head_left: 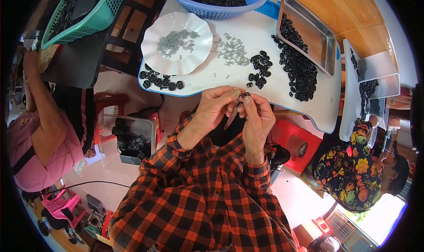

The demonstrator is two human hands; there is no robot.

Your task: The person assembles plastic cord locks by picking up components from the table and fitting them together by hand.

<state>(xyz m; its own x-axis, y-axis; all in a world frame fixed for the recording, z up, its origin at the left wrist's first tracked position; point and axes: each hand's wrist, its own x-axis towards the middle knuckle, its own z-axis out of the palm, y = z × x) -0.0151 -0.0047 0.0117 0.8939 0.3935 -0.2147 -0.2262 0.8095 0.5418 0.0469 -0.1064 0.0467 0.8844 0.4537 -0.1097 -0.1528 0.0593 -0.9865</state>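
Note:
My left hand point(212, 108) and my right hand point(257, 118) meet at the near edge of the white table point(221, 77). Between their pinched fingertips is a small black plastic piece point(245, 94), held by both hands. Just beyond lies a small group of black oval pieces point(260, 68). Small clear-grey pieces point(232, 50) are spread on the table left of that group, and more fill the middle of a white scalloped plate point(150, 42). Assembled-looking black pieces point(161, 80) sit in front of the plate. Details of the held piece are too small to tell.
A larger heap of black pieces point(300, 73) spills from a tilted metal tray point(327, 40) at right. A blue basket point(212, 11) of black parts stands at the back, a green basket point(95, 20) at far left. Other people sit left and right. A red stool point(289, 141) is beside me.

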